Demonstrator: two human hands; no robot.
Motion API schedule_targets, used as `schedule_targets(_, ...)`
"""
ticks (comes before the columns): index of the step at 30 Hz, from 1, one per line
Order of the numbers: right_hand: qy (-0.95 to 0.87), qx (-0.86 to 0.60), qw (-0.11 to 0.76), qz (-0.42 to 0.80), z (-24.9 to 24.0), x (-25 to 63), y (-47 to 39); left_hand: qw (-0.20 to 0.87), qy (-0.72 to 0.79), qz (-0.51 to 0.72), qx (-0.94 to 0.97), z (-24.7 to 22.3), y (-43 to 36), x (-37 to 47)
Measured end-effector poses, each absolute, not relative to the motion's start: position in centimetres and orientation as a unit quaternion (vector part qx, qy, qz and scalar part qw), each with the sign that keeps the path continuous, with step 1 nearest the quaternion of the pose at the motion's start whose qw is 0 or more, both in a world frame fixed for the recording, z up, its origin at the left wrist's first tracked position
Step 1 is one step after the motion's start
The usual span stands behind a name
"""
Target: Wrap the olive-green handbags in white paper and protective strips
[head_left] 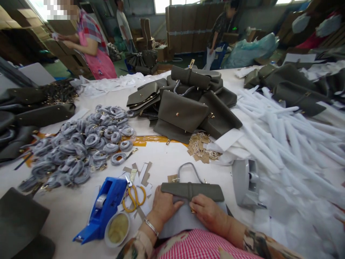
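Observation:
A dark olive handbag (212,192) lies in front of me at the table's near edge, its rolled flap across the top and a grey-wrapped handle (191,164) arching behind it. My left hand (165,205) grips the bag's left side, its thumb over the grey front and its fingertips partly hidden at the flap. My right hand (208,212) is closed, pinching the bag's narrow strap by a small gold clasp (192,210) below the flap. A brown tag (172,178) sits by the handle's left end.
Left of the bag are yellow-handled scissors (134,197), a blue tape dispenser (106,207) and a round tub (117,228). Wrapped grey handles (81,144) lie in a heap beyond. More olive bags (180,111) are piled ahead. A grey dispenser (245,183) and white rolls (291,136) are right.

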State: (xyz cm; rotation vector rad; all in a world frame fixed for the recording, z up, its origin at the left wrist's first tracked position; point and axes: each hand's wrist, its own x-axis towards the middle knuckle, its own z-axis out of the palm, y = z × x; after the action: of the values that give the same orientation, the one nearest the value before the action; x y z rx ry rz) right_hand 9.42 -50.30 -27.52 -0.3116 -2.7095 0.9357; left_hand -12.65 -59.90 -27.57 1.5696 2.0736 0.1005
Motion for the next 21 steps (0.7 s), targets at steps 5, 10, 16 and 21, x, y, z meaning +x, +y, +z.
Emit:
schedule_targets(5,-0.917,-0.103,0.104,0.370,-29.4,10.2,-50.9,0.288,0.717,-0.021,0.635,-27.0,-61.8,-13.5)
schedule_targets(10,-0.912,-0.101,0.082,0.389,-29.4,11.1,-50.9,0.279,0.691,-0.029,0.666,-25.7,-62.9,-13.4)
schedule_targets(16,-0.906,-0.106,0.071,0.405,-28.6,11.6,-50.9,0.276,0.707,-0.036,0.650,-24.5,-64.7,-12.2)
schedule_targets(21,-0.901,-0.122,0.061,0.412,-28.7,11.5,-51.2,0.267,0.719,-0.054,0.639,-22.7,-66.0,-11.9)
